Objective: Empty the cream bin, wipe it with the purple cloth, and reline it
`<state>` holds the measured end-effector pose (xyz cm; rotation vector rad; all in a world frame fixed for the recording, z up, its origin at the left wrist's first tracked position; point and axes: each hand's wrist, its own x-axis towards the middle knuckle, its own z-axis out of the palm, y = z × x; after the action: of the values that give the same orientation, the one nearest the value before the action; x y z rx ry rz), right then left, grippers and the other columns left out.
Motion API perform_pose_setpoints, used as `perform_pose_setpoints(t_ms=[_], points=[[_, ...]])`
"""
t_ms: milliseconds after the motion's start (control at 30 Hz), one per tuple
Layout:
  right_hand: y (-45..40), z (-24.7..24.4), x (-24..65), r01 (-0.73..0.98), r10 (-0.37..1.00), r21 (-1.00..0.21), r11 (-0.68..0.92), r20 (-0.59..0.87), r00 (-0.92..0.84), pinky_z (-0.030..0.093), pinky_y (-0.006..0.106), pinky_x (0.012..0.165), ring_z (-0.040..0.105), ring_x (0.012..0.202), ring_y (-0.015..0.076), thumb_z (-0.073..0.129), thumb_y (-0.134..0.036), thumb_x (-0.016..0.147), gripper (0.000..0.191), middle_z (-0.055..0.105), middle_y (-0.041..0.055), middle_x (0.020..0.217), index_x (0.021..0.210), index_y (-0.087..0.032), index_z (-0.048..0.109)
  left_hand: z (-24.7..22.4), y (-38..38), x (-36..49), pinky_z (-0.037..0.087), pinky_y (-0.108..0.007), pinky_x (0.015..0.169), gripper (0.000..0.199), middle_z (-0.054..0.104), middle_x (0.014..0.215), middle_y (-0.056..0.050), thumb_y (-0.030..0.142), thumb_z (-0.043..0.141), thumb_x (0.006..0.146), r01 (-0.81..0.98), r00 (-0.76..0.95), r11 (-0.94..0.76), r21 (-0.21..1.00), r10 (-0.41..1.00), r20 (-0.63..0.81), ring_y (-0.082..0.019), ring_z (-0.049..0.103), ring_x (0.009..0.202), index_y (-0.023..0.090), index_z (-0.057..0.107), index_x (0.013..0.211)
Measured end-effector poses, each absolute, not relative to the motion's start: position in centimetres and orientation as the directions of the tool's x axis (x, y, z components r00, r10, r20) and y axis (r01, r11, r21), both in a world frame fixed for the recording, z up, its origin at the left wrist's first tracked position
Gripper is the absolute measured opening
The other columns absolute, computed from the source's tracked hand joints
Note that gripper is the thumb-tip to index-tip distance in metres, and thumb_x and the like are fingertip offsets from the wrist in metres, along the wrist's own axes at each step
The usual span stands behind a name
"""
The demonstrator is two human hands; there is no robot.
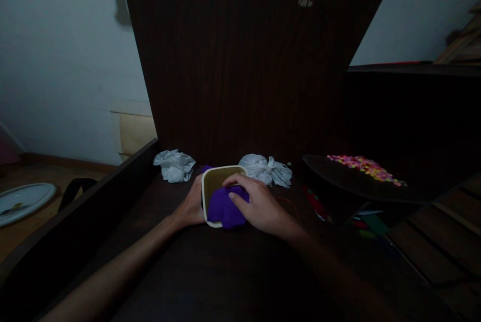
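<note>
Purple cloth half in, half out of a tilted container, between two hands.
The left hand [193,205] grips the side of the pale-rimmed container [205,196]; the right hand [259,206] curls over the purple cloth [225,206] at its mouth, though in this dim light I cannot tell whether the fingers pinch it. Just behind, the right white bag [280,171] is partly hidden by container and hand; the left white bag [175,165] lies near the side board [124,174]. Rightward, colourful pieces [364,166] cover part of a dark shelf [338,181].
</note>
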<state>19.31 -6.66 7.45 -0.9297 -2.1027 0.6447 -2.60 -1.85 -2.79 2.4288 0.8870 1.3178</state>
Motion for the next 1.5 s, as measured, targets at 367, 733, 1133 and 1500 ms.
perform_pose_setpoints(t_ms=[367,733,1133,1500], points=[[-8.0,9.0,19.6,0.634,0.633,-0.031,0.773,-0.039,-0.773,0.046,0.044,0.104,0.062,0.103,0.0285,0.056,-0.005,0.084,0.023,0.071,0.0168,0.1,0.101,-0.007,0.072,-4.4,-1.1,-3.3,0.046,-0.063,0.114,0.1,0.053,0.145,-0.021,0.041,0.091,0.069,0.369,0.372,-0.831,0.416,0.542,0.754,-0.042,0.055,0.135,0.018,0.037,0.15],[-8.0,9.0,20.1,0.517,0.544,0.2,0.832,-0.114,-0.831,0.052,0.041,0.086,0.062,0.104,0.0305,0.059,-0.013,0.096,0.017,0.073,0.0169,0.096,0.097,-0.011,0.076,-5.4,-0.9,-3.8,0.046,-0.065,0.114,0.108,0.049,0.149,-0.02,0.04,0.092,0.069,0.362,0.396,-0.847,0.389,0.517,0.759,-0.043,0.052,0.138,0.022,0.029,0.155],[-9.3,8.1,19.2,0.48,0.48,0.032,0.877,-0.122,-0.869,0.051,0.034,0.072,0.07,0.087,0.0235,0.057,-0.009,0.097,0.018,0.075,0.0134,0.1,0.106,-0.007,0.071,-5.2,-1.3,-3.9,0.042,-0.065,0.118,0.114,0.04,0.156,-0.023,0.041,0.088,0.075,0.393,0.448,-0.844,0.365,0.522,0.726,-0.045,0.043,0.146,0.022,0.016,0.161],[-9.8,7.0,18.1,0.629,0.604,-0.101,0.771,-0.198,-0.772,0.05,0.041,0.097,0.068,0.108,0.0321,0.068,-0.034,0.094,0.041,0.074,0.0227,0.113,0.117,0.0,0.07,-5.6,-1.3,-4.0,0.044,-0.068,0.116,0.119,0.04,0.158,-0.023,0.045,0.088,0.075,0.361,0.476,-0.874,0.325,0.472,0.742,-0.046,0.045,0.145,0.025,0.012,0.164]])
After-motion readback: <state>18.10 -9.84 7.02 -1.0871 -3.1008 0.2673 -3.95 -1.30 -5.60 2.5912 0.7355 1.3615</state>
